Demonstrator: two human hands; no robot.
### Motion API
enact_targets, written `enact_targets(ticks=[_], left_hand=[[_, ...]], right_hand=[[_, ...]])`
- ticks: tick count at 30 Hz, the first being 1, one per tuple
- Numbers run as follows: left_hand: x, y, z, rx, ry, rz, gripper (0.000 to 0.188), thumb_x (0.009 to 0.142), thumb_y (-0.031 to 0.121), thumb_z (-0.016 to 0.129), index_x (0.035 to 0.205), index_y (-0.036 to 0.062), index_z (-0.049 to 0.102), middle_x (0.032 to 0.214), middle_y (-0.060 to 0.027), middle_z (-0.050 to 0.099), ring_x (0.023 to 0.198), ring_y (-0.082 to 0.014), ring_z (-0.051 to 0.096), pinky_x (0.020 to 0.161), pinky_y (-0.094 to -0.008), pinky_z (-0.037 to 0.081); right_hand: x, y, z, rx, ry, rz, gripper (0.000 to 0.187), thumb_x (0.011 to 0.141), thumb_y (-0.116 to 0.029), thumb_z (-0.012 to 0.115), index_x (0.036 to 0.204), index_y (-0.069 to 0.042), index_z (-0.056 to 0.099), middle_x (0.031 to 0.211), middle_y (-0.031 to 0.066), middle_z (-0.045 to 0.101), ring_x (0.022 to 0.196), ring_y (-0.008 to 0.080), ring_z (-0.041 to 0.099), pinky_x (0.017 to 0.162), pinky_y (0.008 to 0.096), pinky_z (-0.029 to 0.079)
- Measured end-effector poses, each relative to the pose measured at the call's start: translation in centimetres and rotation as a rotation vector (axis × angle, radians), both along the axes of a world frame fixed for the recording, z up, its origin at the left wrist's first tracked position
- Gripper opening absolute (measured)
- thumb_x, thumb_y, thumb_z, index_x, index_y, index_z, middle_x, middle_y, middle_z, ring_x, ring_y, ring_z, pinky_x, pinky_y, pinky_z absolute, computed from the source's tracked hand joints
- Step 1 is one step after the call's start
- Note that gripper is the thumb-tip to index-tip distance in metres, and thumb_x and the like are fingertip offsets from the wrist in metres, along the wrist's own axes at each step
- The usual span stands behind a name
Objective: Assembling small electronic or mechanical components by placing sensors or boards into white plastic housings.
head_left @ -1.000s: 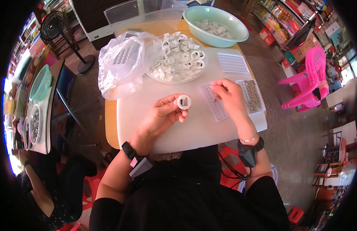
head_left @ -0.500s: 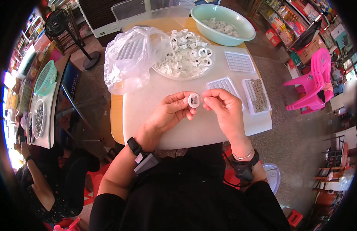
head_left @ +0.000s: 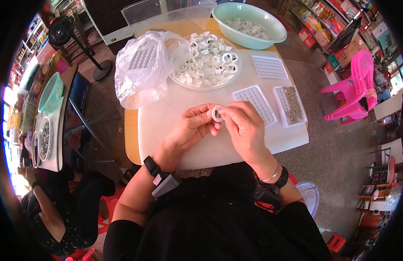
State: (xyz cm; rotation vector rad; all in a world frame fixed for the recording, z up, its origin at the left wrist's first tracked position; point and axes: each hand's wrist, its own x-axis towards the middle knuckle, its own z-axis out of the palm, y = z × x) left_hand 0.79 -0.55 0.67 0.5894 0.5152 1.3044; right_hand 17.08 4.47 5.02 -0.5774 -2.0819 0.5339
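A small round white plastic part (head_left: 216, 114) with a dark square opening is pinched between the thumb and fingers of my left hand (head_left: 195, 124), above the near part of the table. The closed fingertips of my right hand (head_left: 244, 126) meet the part's right side; whatever they hold is hidden. Beyond my hands, many similar white parts (head_left: 205, 65) are heaped on a round tray (head_left: 201, 88). To the right of my right hand lie a white tray with rows of pockets (head_left: 253, 98) and another tray (head_left: 302, 117) filled with small greyish pieces (head_left: 292, 104).
A clear plastic bag (head_left: 140, 74) holding pocketed trays lies at the table's left. Far right are a third pocketed tray (head_left: 269, 67) and a green basin (head_left: 249, 35) of white parts. Pink chairs (head_left: 358, 87) stand on the right; another person (head_left: 49, 213) sits at the left.
My right hand has moved left, bringing its fingertips from just beside the round white part onto it. My left hand keeps its hold in nearly the same place.
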Motion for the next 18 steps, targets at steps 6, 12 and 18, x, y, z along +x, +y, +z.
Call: enact_targets(ticks=[6,12,18], left_hand=[[0.12,-0.03,0.06,-0.032,0.065,0.01,0.031,0.095,0.017,0.049,0.116,-0.0056,0.052,0.097,-0.0097,0.06,0.078,-0.0147,0.059,0.071,-0.0257,0.05],[0.06,-0.11,0.24,-0.058,0.11,-0.02,0.03,0.095,0.017,0.051,0.115,-0.0053,0.052,0.094,-0.009,0.061,0.078,-0.0144,0.059,0.069,-0.0259,0.05],[-0.07,-0.11,-0.1,-0.037,0.116,-0.05,0.031,0.095,0.017,0.05,0.116,-0.005,0.054,0.094,-0.0075,0.061,0.08,-0.0147,0.059,0.073,-0.028,0.049]], right_hand=[[0.27,0.01,-0.13,-0.118,0.017,0.019,0.021,0.075,0.009,0.061,0.091,-0.004,0.062,0.084,0.0088,0.056,0.075,0.0255,0.059,0.065,0.0345,0.048],[0.78,0.06,0.51,-0.586,0.052,0.096,0.008,0.08,0.004,0.063,0.087,0.0,0.063,0.088,0.0042,0.058,0.077,0.0132,0.06,0.064,0.0261,0.049],[0.85,-0.1,0.56,-0.683,0.124,0.121,0.004,0.082,0.0,0.064,0.085,0.001,0.062,0.086,0.0031,0.059,0.075,0.0111,0.058,0.066,0.0248,0.048]])
